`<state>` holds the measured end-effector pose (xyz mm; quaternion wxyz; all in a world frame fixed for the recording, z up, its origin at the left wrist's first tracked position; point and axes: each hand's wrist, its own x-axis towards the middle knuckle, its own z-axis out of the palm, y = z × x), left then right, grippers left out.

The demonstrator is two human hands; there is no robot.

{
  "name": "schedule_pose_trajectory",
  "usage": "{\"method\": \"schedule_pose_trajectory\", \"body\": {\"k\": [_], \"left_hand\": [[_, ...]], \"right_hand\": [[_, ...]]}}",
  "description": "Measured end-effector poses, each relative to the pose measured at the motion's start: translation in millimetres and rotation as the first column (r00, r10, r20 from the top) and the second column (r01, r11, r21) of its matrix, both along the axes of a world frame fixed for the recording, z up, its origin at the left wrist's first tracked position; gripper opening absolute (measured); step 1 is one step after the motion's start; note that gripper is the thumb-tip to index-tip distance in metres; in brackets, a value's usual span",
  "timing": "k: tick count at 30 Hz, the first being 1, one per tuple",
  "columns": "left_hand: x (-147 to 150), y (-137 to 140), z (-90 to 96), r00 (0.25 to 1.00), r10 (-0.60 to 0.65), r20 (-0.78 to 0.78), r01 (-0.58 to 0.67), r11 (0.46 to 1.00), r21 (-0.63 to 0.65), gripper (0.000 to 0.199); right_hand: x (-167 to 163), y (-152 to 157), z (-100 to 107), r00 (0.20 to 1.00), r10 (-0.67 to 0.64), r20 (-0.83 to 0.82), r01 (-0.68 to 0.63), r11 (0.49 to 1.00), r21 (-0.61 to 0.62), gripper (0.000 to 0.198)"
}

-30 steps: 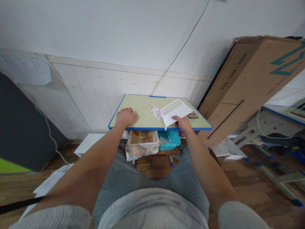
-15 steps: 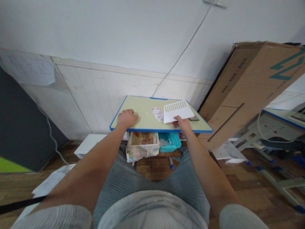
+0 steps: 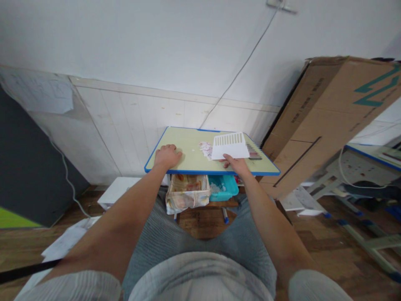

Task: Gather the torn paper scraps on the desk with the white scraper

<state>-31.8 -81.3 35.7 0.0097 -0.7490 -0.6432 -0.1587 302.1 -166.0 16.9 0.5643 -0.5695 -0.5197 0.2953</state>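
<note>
My right hand (image 3: 235, 164) pinches a white slotted card (image 3: 231, 150) by its near edge, thumb on top. A row of narrow slots runs along the card's far side. Left of the card, partly beside its edge, lies a small heap of pale scraps (image 3: 206, 149) on the desk (image 3: 188, 163), which is pale yellow-green with a blue rim. My left hand (image 3: 168, 156) lies on the desk's left part, palm down, fingers slightly bent, holding nothing. Right of the card, a thing on the desk is blurred by pixels.
Beneath the desktop sit a cloth-lined basket (image 3: 187, 196) and a turquoise tray (image 3: 223, 193) with whitish bits. A tall cardboard box (image 3: 326, 117) leans at the right. The wall (image 3: 140, 108) stands behind the desk, with a cable running down it.
My right hand has shifted the slotted card slightly left, and the card's angle has turned a little. My left hand has stayed in place.
</note>
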Motion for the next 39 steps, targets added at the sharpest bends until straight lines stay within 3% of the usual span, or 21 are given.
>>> {"method": "schedule_pose_trajectory", "body": {"k": [9,20,39], "left_hand": [[-0.2,1.4,-1.3,1.0,0.001,0.0,-0.001,1.0,0.007,0.058],[-0.2,1.2,-1.1,1.0,-0.004,-0.001,0.004,1.0,0.005,0.058],[0.4,-1.4,1.0,1.0,-0.002,-0.01,0.002,1.0,0.003,0.057]], "right_hand": [[-0.2,1.1,0.0,0.999,-0.023,0.029,0.024,0.999,-0.027,0.029],[-0.4,1.6,2.6,0.996,-0.069,-0.053,0.067,0.997,-0.037,0.017],[2.0,-1.8,3.4,0.982,-0.09,-0.165,0.086,0.996,-0.034,0.018]]}}
